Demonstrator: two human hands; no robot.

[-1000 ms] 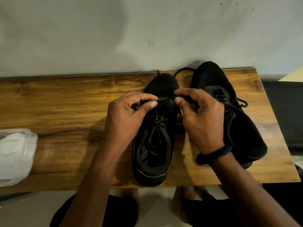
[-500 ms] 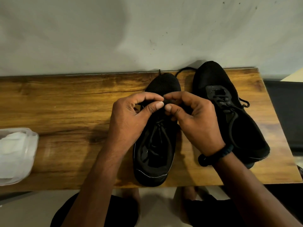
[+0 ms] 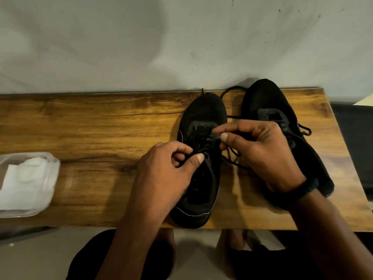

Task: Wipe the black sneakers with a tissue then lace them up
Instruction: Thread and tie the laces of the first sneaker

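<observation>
Black lace (image 3: 214, 136) crosses the sneaker (image 3: 205, 110) on the wooden table (image 3: 90, 128): the right hand (image 3: 262, 154) pinches its tip between thumb and forefinger, the left hand (image 3: 161, 178) pinches a strand lower down, fingers curled. A second sneaker (image 3: 264, 98) stands just beside.

No writing that we can read.

We find no legible word, brand, number or sign. The square grey patch (image 3: 201, 129) on the tongue of the black mesh sneaker in the middle (image 3: 203, 110) and the matching patch (image 3: 271, 116) on the black mesh sneaker at the right (image 3: 266, 98) are too dark and small for us to tell whether they carry print. The brown wooden worktop (image 3: 90, 128), the clear plastic box (image 3: 52, 164), the white tissues (image 3: 22, 184) in it and the pale wall (image 3: 141, 47) show us only plain surfaces.
</observation>
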